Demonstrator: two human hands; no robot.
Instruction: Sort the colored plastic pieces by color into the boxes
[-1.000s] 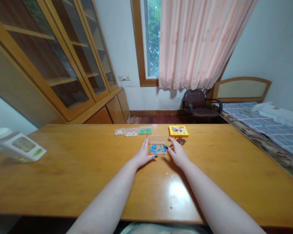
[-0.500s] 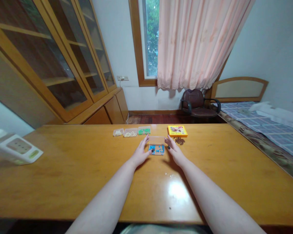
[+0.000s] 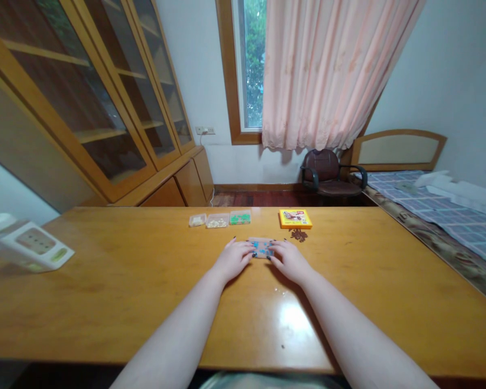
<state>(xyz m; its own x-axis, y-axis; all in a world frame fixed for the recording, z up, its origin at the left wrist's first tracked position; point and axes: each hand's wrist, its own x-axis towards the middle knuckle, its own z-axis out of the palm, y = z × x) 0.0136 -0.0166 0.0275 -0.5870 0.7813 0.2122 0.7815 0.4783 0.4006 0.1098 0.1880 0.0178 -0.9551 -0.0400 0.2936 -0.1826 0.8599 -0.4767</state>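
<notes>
A small clear plastic box [image 3: 261, 247] with blue pieces inside lies on the wooden table [image 3: 146, 281], its lid down. My left hand [image 3: 235, 256] presses on the box's left side with fingers curled over it. My right hand [image 3: 287, 258] covers the right side the same way. Both hands grip the box between them. Beyond it stand three small clear boxes: one nearly colourless [image 3: 197, 220], one with pale pieces [image 3: 217, 221], one with green pieces [image 3: 240, 217].
A yellow box [image 3: 295, 218] and a small heap of dark pieces [image 3: 298, 234] lie at the back right. A white carton [image 3: 28, 249] sits at the table's left edge. A cabinet, a chair [image 3: 330, 173] and a bed [image 3: 449, 210] stand beyond.
The clear lid, upright before, has come down onto the box of blue pieces. Both hands have moved from the box's sides onto its top.
</notes>
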